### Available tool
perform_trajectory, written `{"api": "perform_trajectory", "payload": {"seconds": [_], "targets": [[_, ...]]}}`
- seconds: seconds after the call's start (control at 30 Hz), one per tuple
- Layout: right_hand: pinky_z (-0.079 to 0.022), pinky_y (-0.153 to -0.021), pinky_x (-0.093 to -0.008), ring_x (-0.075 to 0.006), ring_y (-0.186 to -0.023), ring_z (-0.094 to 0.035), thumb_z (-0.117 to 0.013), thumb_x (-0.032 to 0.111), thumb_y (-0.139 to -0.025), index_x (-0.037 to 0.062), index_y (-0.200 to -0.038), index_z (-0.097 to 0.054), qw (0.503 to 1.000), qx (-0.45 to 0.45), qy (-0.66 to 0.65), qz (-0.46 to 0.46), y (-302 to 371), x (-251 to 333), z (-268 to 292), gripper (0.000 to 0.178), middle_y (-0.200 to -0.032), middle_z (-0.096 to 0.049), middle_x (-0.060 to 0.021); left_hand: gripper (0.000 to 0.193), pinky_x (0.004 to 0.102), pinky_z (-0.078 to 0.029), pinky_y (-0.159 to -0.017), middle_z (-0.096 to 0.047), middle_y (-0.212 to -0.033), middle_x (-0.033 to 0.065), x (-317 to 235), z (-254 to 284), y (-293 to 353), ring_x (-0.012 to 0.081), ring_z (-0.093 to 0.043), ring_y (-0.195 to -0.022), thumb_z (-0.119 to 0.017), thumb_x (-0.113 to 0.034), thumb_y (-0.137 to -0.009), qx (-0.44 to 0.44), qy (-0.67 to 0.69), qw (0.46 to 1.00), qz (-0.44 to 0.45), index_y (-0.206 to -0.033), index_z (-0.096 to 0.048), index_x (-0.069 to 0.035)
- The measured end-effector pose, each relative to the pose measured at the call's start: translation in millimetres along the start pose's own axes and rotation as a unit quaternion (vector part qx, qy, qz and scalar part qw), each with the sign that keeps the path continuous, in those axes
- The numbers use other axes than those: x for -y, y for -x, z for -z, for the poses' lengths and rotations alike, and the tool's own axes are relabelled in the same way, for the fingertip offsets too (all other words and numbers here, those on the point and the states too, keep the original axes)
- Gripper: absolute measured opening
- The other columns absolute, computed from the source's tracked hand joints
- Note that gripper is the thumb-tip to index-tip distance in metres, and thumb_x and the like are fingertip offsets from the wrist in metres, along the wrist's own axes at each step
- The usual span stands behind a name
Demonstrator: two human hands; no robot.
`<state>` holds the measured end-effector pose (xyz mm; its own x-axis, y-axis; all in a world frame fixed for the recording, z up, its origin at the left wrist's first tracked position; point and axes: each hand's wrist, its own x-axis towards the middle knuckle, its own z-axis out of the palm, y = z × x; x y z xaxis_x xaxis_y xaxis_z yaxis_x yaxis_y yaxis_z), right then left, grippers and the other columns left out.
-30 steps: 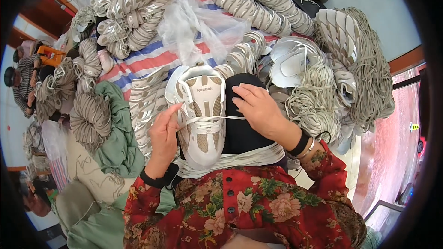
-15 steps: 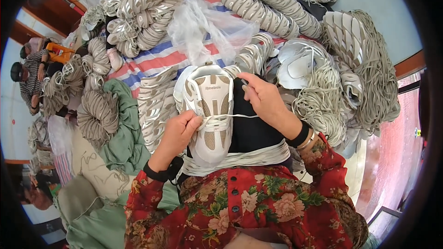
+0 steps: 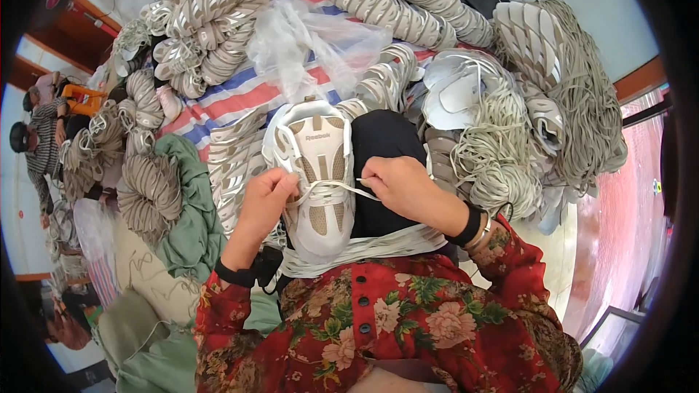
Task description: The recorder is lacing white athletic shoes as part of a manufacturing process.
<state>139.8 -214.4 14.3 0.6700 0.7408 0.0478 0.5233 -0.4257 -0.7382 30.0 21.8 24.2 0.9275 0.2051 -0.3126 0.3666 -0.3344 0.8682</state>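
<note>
A beige and white shoe upper (image 3: 318, 236) lies on my lap, toe toward me and tongue facing up. A pale shoelace (image 3: 336, 185) crosses its lowest eyelets and runs out to both sides. At the upper's left edge, my left hand (image 3: 268, 200) is closed, thumb and finger pinching one side of the lace. My right hand (image 3: 404, 188), over the dark cloth on my thigh, pinches the other side, with a short end showing at its fingertips. Across my lap lies a bundle of pale laces (image 3: 342, 262).
Stacked uppers (image 3: 234, 164) stand left of my lap. On the right are a heap of loose laces (image 3: 502, 153) and more nested uppers (image 3: 531, 44). Clear plastic bags (image 3: 298, 47) lie on a striped sheet (image 3: 218, 105). Green cloth (image 3: 186, 222) is at left; other people sit farther off.
My right hand has come down and closer to the upper, its raised fingers now pinched low. The view has shifted slightly. My left hand keeps its pinch at the upper's edge.
</note>
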Motion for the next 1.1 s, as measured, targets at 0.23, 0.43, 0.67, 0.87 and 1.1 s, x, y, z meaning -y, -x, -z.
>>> {"api": "perform_trajectory", "payload": {"seconds": [0.23,0.43,0.67,0.87,1.1], "targets": [[-0.048,-0.067,-0.0423,-0.0343,-0.075,-0.062,-0.056,0.010,-0.083,0.0027,-0.082,-0.062,0.999,-0.002,0.045,0.016,-11.2,4.1,-8.4,0.010,-0.078,-0.064,-0.0151,0.026,0.0307,-0.039,-0.053,-0.049,-0.059,0.0080,-7.2,-15.8,3.3,0.0179,-0.047,-0.055,-0.062,-0.020,-0.088,-0.174,-0.250,0.928,-0.215,-0.071,-0.055,-0.001],[-0.049,-0.062,-0.0437,-0.0355,-0.071,-0.062,-0.056,0.007,-0.080,0.0015,-0.082,-0.059,0.994,0.021,0.105,0.013,-16.6,13.9,-11.3,0.007,-0.076,-0.061,-0.0151,0.028,0.0271,-0.038,-0.053,-0.050,-0.061,0.0023,9.8,-15.9,4.8,0.0102,-0.043,-0.056,-0.060,-0.018,-0.091,-0.109,-0.037,0.987,-0.110,-0.071,-0.052,0.000],[-0.051,-0.063,-0.0413,-0.0308,-0.079,-0.063,-0.059,0.005,-0.071,0.0039,-0.084,-0.058,0.975,0.087,0.157,0.132,-22.6,5.8,2.6,0.013,-0.081,-0.060,-0.0120,0.019,0.0231,-0.039,-0.055,-0.053,-0.066,-0.0010,7.3,-2.1,6.9,0.0060,-0.045,-0.060,-0.059,-0.013,-0.091,-0.010,0.076,0.994,-0.072,-0.076,-0.055,-0.002],[-0.049,-0.065,-0.0348,-0.0254,-0.076,-0.059,-0.063,0.011,-0.072,0.0095,-0.090,-0.057,0.962,0.013,0.145,0.230,-39.3,1.2,12.0,0.019,-0.083,-0.058,-0.0054,0.009,0.0325,-0.045,-0.072,-0.061,-0.090,0.0068,-19.6,17.2,3.7,0.0212,-0.058,-0.084,-0.067,-0.011,-0.080,-0.051,-0.272,0.942,-0.190,-0.086,-0.062,-0.009],[-0.041,-0.062,-0.0321,-0.0207,-0.083,-0.052,-0.059,0.017,-0.072,0.0135,-0.076,-0.057,0.865,0.048,0.328,0.377,-46.2,28.2,23.3,0.006,-0.086,-0.048,-0.0050,0.020,0.0406,-0.044,-0.083,-0.056,-0.097,0.0062,-67.2,29.4,-24.3,0.0274,-0.053,-0.102,-0.069,-0.021,-0.067,0.040,-0.572,0.680,-0.457,-0.080,-0.058,-0.010]]}}
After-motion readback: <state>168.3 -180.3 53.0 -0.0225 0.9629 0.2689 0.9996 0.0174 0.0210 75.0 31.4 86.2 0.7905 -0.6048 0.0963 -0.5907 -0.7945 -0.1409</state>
